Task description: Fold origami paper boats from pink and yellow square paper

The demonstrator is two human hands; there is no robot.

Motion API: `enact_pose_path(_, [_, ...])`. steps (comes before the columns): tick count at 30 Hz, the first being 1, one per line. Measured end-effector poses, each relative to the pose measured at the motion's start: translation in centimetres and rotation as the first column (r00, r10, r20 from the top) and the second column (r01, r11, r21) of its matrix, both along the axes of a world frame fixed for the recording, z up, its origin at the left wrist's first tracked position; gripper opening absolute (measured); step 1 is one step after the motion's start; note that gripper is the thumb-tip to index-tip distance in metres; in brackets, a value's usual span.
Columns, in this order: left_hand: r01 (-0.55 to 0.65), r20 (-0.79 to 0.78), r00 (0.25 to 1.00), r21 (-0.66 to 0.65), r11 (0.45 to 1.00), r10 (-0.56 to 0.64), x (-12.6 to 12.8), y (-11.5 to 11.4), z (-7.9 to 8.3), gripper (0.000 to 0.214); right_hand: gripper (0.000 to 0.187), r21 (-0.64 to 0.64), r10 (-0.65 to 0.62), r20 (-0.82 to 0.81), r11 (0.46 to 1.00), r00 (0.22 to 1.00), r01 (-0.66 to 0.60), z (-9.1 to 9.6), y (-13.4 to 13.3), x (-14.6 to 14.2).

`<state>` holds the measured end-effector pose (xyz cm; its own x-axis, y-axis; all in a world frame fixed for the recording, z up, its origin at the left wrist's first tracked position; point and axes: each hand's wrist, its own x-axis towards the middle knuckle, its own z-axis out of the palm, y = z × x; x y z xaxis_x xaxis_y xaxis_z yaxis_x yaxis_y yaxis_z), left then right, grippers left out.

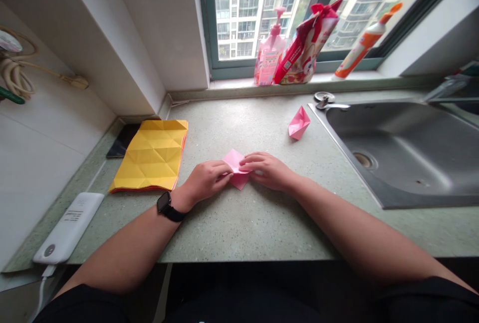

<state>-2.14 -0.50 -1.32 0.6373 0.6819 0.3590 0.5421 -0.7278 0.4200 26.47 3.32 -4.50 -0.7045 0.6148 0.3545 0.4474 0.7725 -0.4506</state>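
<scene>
A small pink sheet of origami paper [239, 180], partly folded, lies on the counter between my two hands. My left hand [209, 178], with a black watch on the wrist, pinches its left corner between thumb and fingers. On the other side my right hand [267, 169] grips the right part, its fingers lying over the top and the thumb low at the edge. My fingers hide both side corners. Farther back to the right stands a folded pink paper boat [299, 124], apart from both hands.
Creased yellow paper [153, 156] lies at left, partly over a dark flat device [122, 141]. A white power bank [69, 228] with a cable sits near the left edge. The steel sink [377, 195] is at right. A pink pump bottle [269, 58], red bag [309, 46] and orange-white bottle [361, 48] line the sill.
</scene>
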Motion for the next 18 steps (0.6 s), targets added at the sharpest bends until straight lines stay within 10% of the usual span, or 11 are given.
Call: enact_pose_path(18, [-0.052,-0.057,0.997,0.014,0.999,0.053,-0.10,0.29,-0.51,0.014,0.038,-0.036,-0.078,0.096,0.996,0.992,0.082,0.73,-0.43,0.00])
